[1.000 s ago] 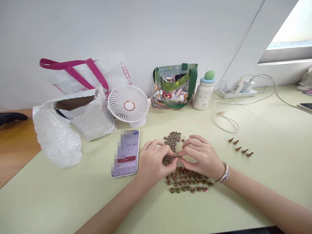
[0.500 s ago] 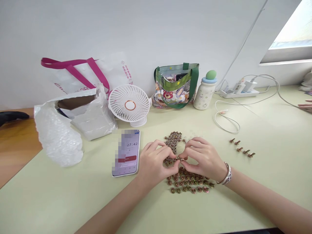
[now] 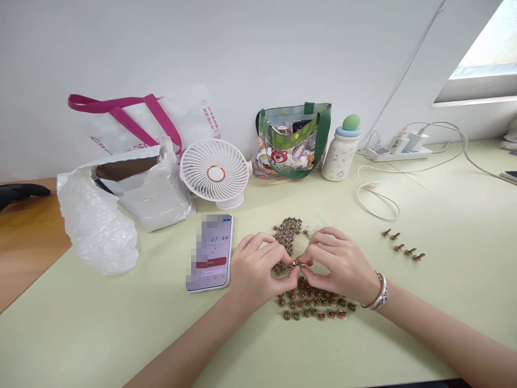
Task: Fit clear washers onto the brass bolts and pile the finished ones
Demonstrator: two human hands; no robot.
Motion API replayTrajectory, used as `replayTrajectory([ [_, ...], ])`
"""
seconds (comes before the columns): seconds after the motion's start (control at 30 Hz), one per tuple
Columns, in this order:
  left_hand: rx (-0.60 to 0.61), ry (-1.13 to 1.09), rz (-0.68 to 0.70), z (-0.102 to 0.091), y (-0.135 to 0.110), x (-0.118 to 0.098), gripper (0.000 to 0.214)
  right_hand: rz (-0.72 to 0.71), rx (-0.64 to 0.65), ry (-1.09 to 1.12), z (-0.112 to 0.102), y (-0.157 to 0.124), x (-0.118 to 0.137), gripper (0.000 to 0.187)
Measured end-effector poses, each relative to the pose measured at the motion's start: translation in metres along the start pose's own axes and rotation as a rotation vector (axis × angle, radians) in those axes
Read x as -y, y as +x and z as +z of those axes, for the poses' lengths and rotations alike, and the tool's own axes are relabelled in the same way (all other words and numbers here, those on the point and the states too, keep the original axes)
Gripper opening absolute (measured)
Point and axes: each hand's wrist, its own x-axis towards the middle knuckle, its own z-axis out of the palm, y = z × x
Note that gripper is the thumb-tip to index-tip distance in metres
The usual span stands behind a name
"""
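Note:
A small brass-coloured screw (image 3: 298,263) is pinched between both my hands, lying sideways above the table. My left hand (image 3: 260,264) grips its left end with thumb and forefinger. At the other end, the thumb and forefinger of my right hand (image 3: 335,261) close on the shaft. Behind and partly under my fingers is a pile of similar screws (image 3: 287,235). Nearer to me, rows of screws (image 3: 314,312) stand on their heads, some hidden by my right hand. Several loose screws (image 3: 399,247) lie apart on the right.
A phone (image 3: 210,253) lies left of my hands. Behind stand a white fan (image 3: 216,173), a patterned bag (image 3: 288,156) and a white bottle (image 3: 341,156). Torn white packaging (image 3: 100,226) sits at left. A cable (image 3: 379,196) runs from a power strip (image 3: 399,156) at back right.
Both hands keep the same pinch on the screw, with only slight finger movement. Another person's hand at the far right edge has gone from view. The view has shifted slightly.

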Motion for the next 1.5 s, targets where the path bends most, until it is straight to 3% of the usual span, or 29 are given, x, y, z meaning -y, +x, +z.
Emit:
replayTrajectory([
  [0.2,0.006,-0.017,0.002,0.001,-0.001,0.002,0.008,0.001,0.064,0.009,-0.002,0.001,-0.004,0.004],
  [0.47,-0.009,0.016,-0.040,-0.001,0.000,0.006,0.007,-0.003,0.041,-0.042,-0.007,0.003,-0.004,0.007],
  [0.7,0.006,0.033,-0.048,-0.001,0.000,0.008,0.005,0.222,0.194,-0.280,-0.017,0.000,-0.033,0.012],
  [0.9,0.014,0.037,-0.040,-0.002,0.000,0.008,0.005,0.284,0.267,-0.357,-0.014,-0.008,-0.057,0.011],
  [1.2,0.058,0.025,-0.058,-0.001,-0.002,0.009,0.009,0.248,0.245,0.139,-0.013,0.004,-0.017,0.009],
  [1.5,0.106,-0.025,-0.078,0.000,-0.002,0.010,0.009,0.226,0.136,0.134,-0.008,0.003,-0.009,0.003],
])
